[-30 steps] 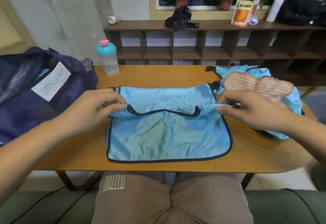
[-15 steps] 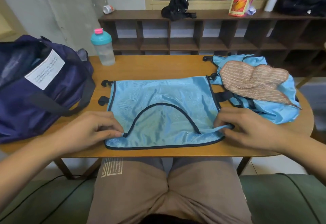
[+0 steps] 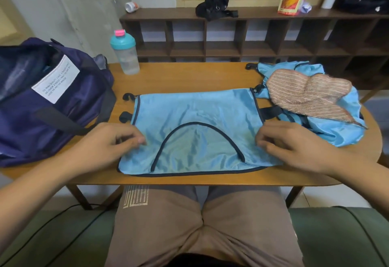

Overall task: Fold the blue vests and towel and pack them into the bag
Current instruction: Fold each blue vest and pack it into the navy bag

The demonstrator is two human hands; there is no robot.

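Observation:
A light blue vest (image 3: 195, 115) with dark trim lies folded in half on the wooden table (image 3: 189, 77), its neckline arc facing me. My left hand (image 3: 113, 142) rests at the vest's left edge, fingers loosely curled, fingertips touching the fabric. My right hand (image 3: 290, 142) lies on the vest's right edge in the same way. Neither hand lifts any cloth. A second blue vest (image 3: 336, 134) is bunched at the table's right end with a brown striped towel (image 3: 309, 96) on top. The dark blue bag (image 3: 52, 106) stands open at the left end.
A teal-lidded shaker bottle (image 3: 125, 53) stands at the back left of the table. A dark wooden shelf unit (image 3: 252, 35) runs behind, carrying a black pouch, a packet and potted plants. My knees sit under the near table edge.
The vest's far half came over toward me and now lies flat on the near half. Both hands let go of the corners and shifted a little up the side edges.

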